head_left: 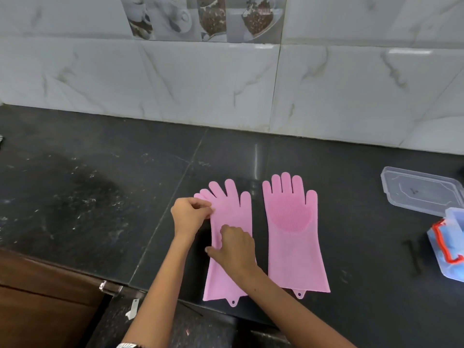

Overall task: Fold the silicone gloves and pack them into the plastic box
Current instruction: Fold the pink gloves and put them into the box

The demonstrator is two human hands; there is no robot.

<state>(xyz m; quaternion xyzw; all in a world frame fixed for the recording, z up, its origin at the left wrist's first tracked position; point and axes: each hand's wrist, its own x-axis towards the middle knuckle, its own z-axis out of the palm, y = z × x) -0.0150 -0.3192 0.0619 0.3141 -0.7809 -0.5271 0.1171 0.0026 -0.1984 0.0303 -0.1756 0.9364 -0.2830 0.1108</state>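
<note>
Bare forearms reach up from six o'clock onto a black stone counter (88, 187), speckled, glossy and cut by thin seams, which meets a wall of grey-veined marble tiles (175, 79) at twelve o'clock. Wide bare stone lies open toward nine o'clock; at seven o'clock the counter's front edge drops to a brown wooden cabinet (37, 297).

Two pink silicone gloves lie flat side by side near the centre, fingers toward twelve o'clock, flared cuffs toward six, each cuff ending in a small tab with a hole. Across its palm the right glove (296, 247) shows a round patch of fine bristles and lies untouched. Beside it, the left glove (231, 212) looks smooth, its cuff reaching the front edge. The left hand (189, 217) pinches that glove's outer edge below the fingers, fingertips closed on the silicone. The right hand (234, 247) presses down on its wrist section, fingers curled.

At three o'clock a clear rectangular plastic lid (421, 192) lies flat, and just beside it, cut by the frame edge, stands the bluish plastic box (449, 247) with a red clip.
</note>
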